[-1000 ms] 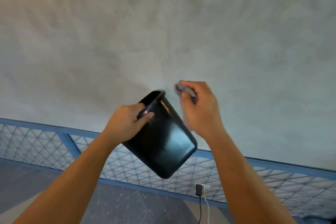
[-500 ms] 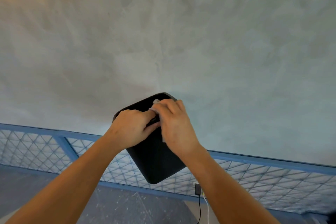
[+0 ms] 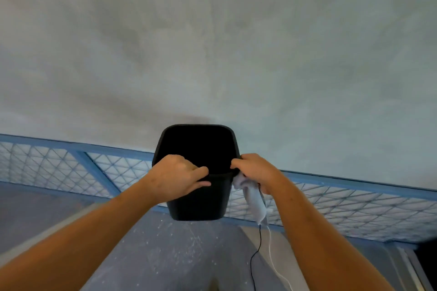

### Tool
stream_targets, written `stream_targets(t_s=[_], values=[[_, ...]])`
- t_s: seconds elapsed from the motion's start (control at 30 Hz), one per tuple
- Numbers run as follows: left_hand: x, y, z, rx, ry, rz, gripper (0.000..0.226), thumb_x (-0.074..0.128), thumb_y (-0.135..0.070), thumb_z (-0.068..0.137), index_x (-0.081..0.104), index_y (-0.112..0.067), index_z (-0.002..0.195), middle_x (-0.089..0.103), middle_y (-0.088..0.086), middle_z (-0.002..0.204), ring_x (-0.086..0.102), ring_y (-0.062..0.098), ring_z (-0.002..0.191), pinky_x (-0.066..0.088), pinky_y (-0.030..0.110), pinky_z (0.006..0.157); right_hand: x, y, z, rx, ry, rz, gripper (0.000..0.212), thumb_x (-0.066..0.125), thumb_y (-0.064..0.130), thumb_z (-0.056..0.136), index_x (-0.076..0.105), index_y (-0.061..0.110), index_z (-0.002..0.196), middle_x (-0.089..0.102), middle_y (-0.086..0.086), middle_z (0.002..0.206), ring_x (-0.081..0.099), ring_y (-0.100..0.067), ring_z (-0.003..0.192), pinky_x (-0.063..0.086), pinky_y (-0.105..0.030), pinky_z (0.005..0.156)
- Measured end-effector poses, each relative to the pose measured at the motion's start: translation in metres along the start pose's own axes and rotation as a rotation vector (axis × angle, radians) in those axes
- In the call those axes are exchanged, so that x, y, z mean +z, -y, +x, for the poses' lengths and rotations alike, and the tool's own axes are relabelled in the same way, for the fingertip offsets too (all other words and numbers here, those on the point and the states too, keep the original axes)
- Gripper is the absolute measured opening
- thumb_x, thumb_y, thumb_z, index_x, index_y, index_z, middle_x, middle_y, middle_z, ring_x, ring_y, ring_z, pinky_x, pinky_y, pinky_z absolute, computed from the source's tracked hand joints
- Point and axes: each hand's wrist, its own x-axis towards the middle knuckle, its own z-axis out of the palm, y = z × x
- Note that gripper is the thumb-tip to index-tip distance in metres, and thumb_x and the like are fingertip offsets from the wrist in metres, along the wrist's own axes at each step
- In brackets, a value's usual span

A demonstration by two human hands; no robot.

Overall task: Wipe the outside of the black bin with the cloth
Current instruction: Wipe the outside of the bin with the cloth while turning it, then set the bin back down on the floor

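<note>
The left hand (image 3: 177,177) is closed on the near rim of the black bin (image 3: 196,203), thumb laid across the outer wall and fingers curled over the edge into the opening. The right hand (image 3: 256,170) has its fingertips hooked on the rim at the bin's right corner, and it also holds a pale grey cloth (image 3: 254,201) bunched under the palm. The cloth hangs down in a loose tail just beside the bin's right wall; whether it touches that wall is hard to tell.

The bin is held up in the air between both hands, roughly centred in the view, tilted so its dark opening faces the person and its base points down and away. Behind it is a plain grey wall (image 3: 212,42) above a blue-framed lattice panel (image 3: 71,168). Lower down, a black cable (image 3: 256,250) and a white cable (image 3: 272,257) trail over the speckled grey floor (image 3: 179,255).
</note>
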Motion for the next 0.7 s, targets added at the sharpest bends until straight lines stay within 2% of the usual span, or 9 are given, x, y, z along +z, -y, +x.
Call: stream_targets(t_s=[0.1,0.17,0.23,0.33,0.4,0.47,0.53,0.57,0.7], values=[[0.031,-0.003,-0.019,-0.023,0.044,-0.054,0.035,0.057,-0.056,0.098,0.064,-0.025,0.082,0.065,-0.009,0.066,0.059,0.02,0.067,0.047,0.036,0.074,0.029,-0.029,0.02,0.045,0.01,0.017,0.015,0.054,0.021,0.091,0.05,0.012,0.079,0.045,-0.006,0.062,0.044,-0.019,0.055,0.034,-0.028,0.055],[0.044,-0.006,-0.039,-0.165,0.064,-0.154,0.036,0.057,-0.065,0.094,0.071,-0.032,0.091,0.07,-0.015,0.096,0.06,0.019,0.093,0.042,0.042,0.093,0.052,-0.052,0.033,0.071,-0.035,0.056,0.017,0.051,0.022,0.093,0.047,0.013,0.079,0.044,-0.006,0.066,0.046,-0.018,0.055,0.036,-0.026,0.051],[0.064,-0.008,-0.068,-0.531,0.013,-0.295,0.038,0.057,-0.068,0.091,0.071,-0.036,0.105,0.06,-0.007,0.13,0.051,0.023,0.121,0.033,0.047,0.105,0.074,-0.075,0.046,0.07,-0.052,0.031,0.019,0.05,0.026,0.093,0.046,0.014,0.077,0.045,-0.007,0.071,0.048,-0.02,0.062,0.038,-0.03,0.056],[0.104,-0.013,-0.104,-1.292,0.076,-0.731,0.067,0.066,-0.068,0.085,0.051,-0.029,0.137,0.05,0.006,0.14,0.043,0.027,0.136,0.036,0.048,0.112,0.104,-0.107,0.058,0.086,-0.021,-0.021,0.023,0.049,0.02,0.098,0.043,0.016,0.077,0.042,-0.003,0.072,0.041,-0.017,0.066,0.032,-0.033,0.06],[0.135,-0.018,-0.124,-1.512,0.272,-1.013,0.074,0.074,-0.043,0.091,0.035,-0.023,0.151,0.054,0.011,0.141,0.052,0.033,0.132,0.046,0.049,0.108,0.126,-0.131,0.066,0.108,-0.012,-0.016,0.022,0.05,0.019,0.099,0.042,0.014,0.079,0.041,-0.004,0.075,0.039,-0.017,0.068,0.031,-0.034,0.063],[0.167,-0.019,-0.15,-1.478,0.451,-0.934,0.057,0.061,-0.016,0.097,0.041,-0.02,0.15,0.064,0.011,0.129,0.064,0.032,0.114,0.054,0.042,0.089,0.145,-0.155,0.075,0.134,0.008,-0.009,0.019,0.05,0.02,0.099,0.046,0.009,0.085,0.042,-0.008,0.081,0.042,-0.019,0.073,0.032,-0.034,0.066],[0.201,-0.02,-0.176,-1.454,0.516,-0.83,0.042,0.053,-0.009,0.094,0.053,-0.016,0.135,0.068,0.007,0.101,0.066,0.023,0.085,0.051,0.034,0.065,0.164,-0.18,0.089,0.164,0.029,0.002,0.023,0.053,0.026,0.101,0.047,0.009,0.087,0.044,-0.009,0.079,0.044,-0.02,0.071,0.034,-0.034,0.066],[0.218,-0.022,-0.187,-1.461,0.523,-0.838,0.039,0.054,-0.009,0.092,0.056,-0.015,0.131,0.067,0.005,0.093,0.065,0.021,0.079,0.048,0.033,0.059,0.175,-0.196,0.098,0.179,0.009,0.017,0.027,0.055,0.032,0.102,0.047,0.012,0.085,0.045,-0.007,0.075,0.046,-0.019,0.067,0.037,-0.035,0.064],[0.272,-0.032,-0.21,-1.529,0.449,-0.875,0.028,0.056,-0.008,0.094,0.062,-0.016,0.119,0.068,-0.001,0.088,0.064,0.013,0.076,0.048,0.029,0.058,0.209,-0.239,0.127,0.326,-0.227,0.181,0.041,0.056,0.053,0.1,0.06,0.015,0.084,0.059,-0.001,0.068,0.061,-0.022,0.068,0.055,-0.041,0.066]])
